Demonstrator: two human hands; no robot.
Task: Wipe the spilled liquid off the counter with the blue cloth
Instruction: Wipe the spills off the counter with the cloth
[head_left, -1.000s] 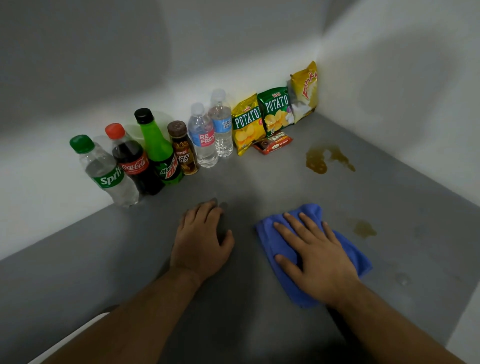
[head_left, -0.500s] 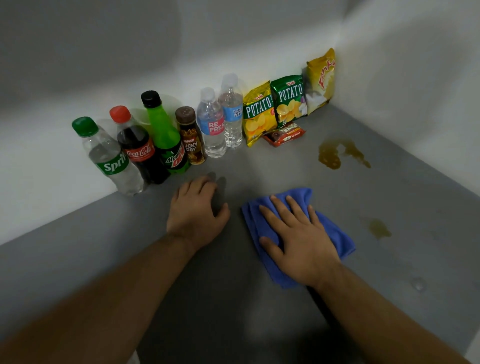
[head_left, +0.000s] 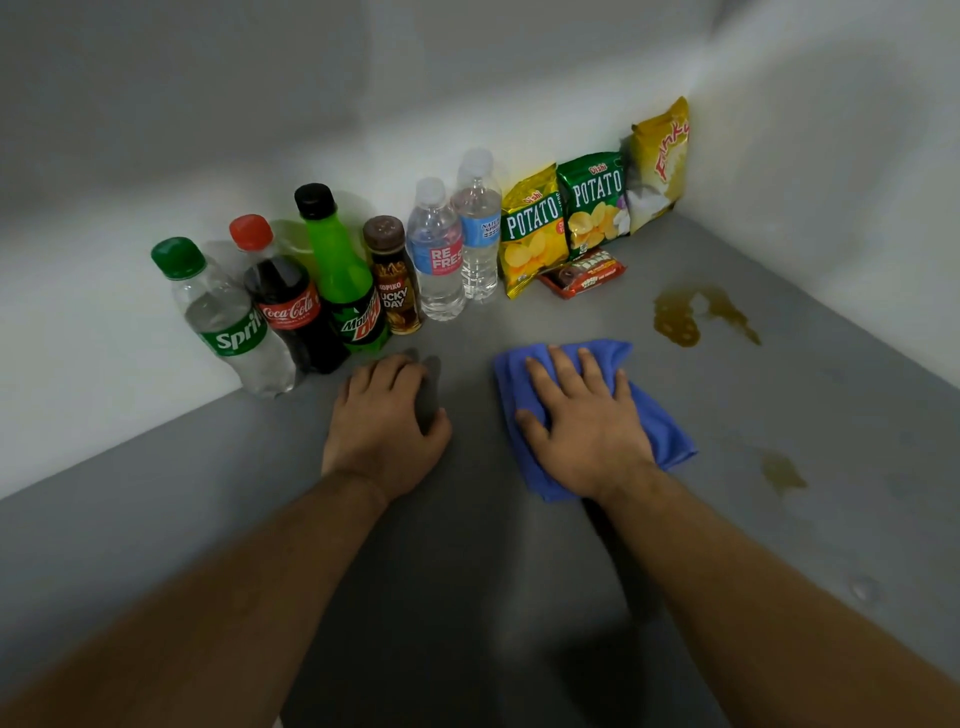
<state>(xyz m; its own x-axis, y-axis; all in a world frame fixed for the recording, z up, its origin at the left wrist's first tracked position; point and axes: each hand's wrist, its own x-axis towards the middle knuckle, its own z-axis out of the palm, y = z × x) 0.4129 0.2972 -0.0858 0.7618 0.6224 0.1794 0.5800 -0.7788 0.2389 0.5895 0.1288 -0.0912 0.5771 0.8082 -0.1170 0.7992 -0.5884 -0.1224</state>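
Presently my right hand (head_left: 584, 426) presses flat-fingered on the blue cloth (head_left: 660, 421), left hand (head_left: 387, 421) resting open; next, slide toward the brown spill (head_left: 680, 317).

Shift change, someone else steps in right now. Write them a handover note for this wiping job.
Left hand: open, flat on the counter, holding nothing.
Right hand: open, pressing flat on the blue cloth.
Large brown spill: beyond the cloth to the right, near the corner, not touched by the cloth.
Small brown spill: right of the cloth, also untouched.
Done: cloth is down under the hand.
Left: wipe both spills. Mind the red snack packet lying near the large one.
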